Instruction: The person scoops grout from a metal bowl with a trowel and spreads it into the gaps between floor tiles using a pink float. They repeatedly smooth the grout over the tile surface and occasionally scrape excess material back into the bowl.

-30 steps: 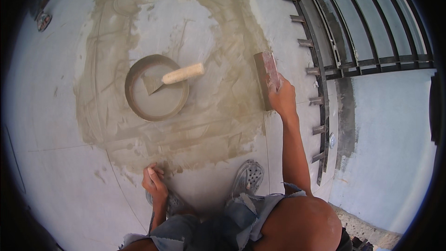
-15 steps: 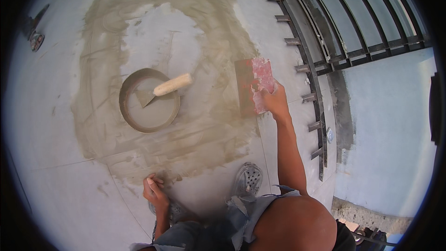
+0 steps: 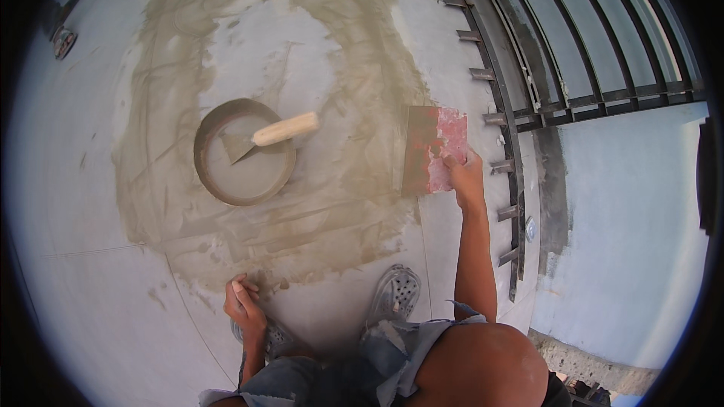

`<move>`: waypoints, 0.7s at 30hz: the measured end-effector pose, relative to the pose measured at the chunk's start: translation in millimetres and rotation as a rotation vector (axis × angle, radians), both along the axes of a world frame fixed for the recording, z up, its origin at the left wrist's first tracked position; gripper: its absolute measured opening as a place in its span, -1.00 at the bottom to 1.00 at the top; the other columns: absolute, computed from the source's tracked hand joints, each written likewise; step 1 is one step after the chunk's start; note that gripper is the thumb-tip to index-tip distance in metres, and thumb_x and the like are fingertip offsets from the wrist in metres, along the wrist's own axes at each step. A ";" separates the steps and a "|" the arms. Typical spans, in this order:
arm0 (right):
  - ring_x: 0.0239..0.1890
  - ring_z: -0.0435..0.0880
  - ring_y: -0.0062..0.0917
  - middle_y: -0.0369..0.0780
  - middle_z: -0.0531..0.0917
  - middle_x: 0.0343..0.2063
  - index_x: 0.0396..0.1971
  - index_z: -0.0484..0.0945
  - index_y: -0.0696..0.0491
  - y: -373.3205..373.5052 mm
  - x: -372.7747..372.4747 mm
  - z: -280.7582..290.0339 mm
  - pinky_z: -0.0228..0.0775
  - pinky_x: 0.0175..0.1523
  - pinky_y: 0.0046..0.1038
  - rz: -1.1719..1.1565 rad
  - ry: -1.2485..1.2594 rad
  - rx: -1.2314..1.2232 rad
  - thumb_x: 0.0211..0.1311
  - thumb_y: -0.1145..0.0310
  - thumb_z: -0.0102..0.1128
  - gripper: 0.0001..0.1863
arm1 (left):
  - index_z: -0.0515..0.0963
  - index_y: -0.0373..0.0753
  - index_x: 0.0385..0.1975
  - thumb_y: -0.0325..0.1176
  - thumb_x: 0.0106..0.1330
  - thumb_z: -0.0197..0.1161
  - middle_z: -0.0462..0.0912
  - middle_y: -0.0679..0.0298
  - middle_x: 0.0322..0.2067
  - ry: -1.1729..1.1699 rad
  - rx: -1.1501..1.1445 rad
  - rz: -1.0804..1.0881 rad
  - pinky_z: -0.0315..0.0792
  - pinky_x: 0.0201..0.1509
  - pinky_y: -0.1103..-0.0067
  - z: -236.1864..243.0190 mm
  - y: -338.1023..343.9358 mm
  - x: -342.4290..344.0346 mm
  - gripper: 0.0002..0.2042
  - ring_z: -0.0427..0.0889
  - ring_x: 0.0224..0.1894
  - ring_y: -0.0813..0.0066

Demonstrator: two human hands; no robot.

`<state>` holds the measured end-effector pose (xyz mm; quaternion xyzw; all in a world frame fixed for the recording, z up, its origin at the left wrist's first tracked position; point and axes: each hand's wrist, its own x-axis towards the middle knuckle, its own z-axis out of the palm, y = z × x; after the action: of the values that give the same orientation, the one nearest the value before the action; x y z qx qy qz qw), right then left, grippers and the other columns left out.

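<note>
My right hand (image 3: 464,177) grips a flat red-backed trowel (image 3: 434,149), its blade lying at the right edge of a ring of wet grey mortar (image 3: 173,203) spread on the pale floor. My left hand (image 3: 243,305) rests fingers-down on the floor at the near edge of the mortar, holding nothing. Inside the ring stands a round metal pan (image 3: 207,169) of mortar with a pointed trowel (image 3: 275,134), wooden handle up to the right.
A dark metal railing (image 3: 513,151) with short cross pieces runs along the right side; beyond it lies a lower grey surface. A small tool (image 3: 62,34) lies at the far left. My grey perforated shoes (image 3: 394,294) and knee are at the bottom.
My right hand has tipped the red trowel from on edge to flat, showing its red back, and drawn it slightly nearer. The left hand stays planted.
</note>
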<state>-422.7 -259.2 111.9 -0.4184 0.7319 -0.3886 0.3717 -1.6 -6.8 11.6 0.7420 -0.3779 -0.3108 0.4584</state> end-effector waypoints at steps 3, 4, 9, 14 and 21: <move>-0.11 0.74 -0.51 -0.13 0.75 -0.05 0.16 0.59 0.27 2.0 -8.8 6.3 0.57 0.01 -0.45 -0.027 -0.029 -0.012 0.33 0.56 0.21 -0.60 | 0.60 -0.41 -0.09 -0.20 0.72 -0.14 0.61 0.23 -0.53 0.019 0.002 0.023 0.36 -0.39 0.57 -1.8 0.1 -0.2 -0.58 0.47 -0.53 0.57; -0.11 0.74 -0.51 -0.13 0.75 -0.05 0.16 0.59 0.27 2.3 -10.4 7.8 0.57 0.00 -0.45 -0.040 -0.038 -0.025 0.33 0.56 0.21 -0.60 | 0.60 -0.41 -0.09 -0.19 0.72 -0.14 0.61 0.23 -0.53 0.025 0.000 0.024 0.36 -0.39 0.57 -2.3 -0.3 -0.5 -0.58 0.47 -0.53 0.57; -0.12 0.74 -0.52 -0.16 0.76 -0.06 0.17 0.59 0.25 -7.0 -13.3 3.5 0.57 0.00 -0.45 0.043 0.062 -0.029 0.35 0.55 0.18 -0.60 | 0.60 -0.41 -0.09 -0.19 0.72 -0.13 0.61 0.23 -0.54 0.030 0.016 -0.006 0.36 -0.39 0.57 -4.8 1.3 -0.7 -0.58 0.47 -0.53 0.57; -0.12 0.73 -0.55 -0.18 0.76 -0.07 0.16 0.59 0.25 4.3 -6.5 8.4 0.57 0.00 -0.44 0.120 0.121 0.035 0.36 0.54 0.17 -0.62 | 0.60 -0.41 -0.09 -0.18 0.71 -0.13 0.61 0.23 -0.54 0.007 0.027 0.010 0.36 -0.39 0.57 1.8 0.7 0.4 -0.58 0.47 -0.53 0.57; -0.10 0.72 -0.55 -0.19 0.76 -0.07 0.17 0.60 0.23 -7.7 -43.9 3.0 0.55 0.03 -0.46 0.090 0.117 0.044 0.37 0.53 0.18 -0.62 | 0.60 -0.40 -0.09 -0.18 0.71 -0.13 0.61 0.24 -0.54 0.034 0.022 0.016 0.37 -0.38 0.57 -3.5 0.9 0.3 -0.58 0.47 -0.52 0.58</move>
<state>-466.6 -266.9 114.9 -0.4648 0.7412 -0.3301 0.3544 -1.3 -5.9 8.1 0.7446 -0.3606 -0.3236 0.4592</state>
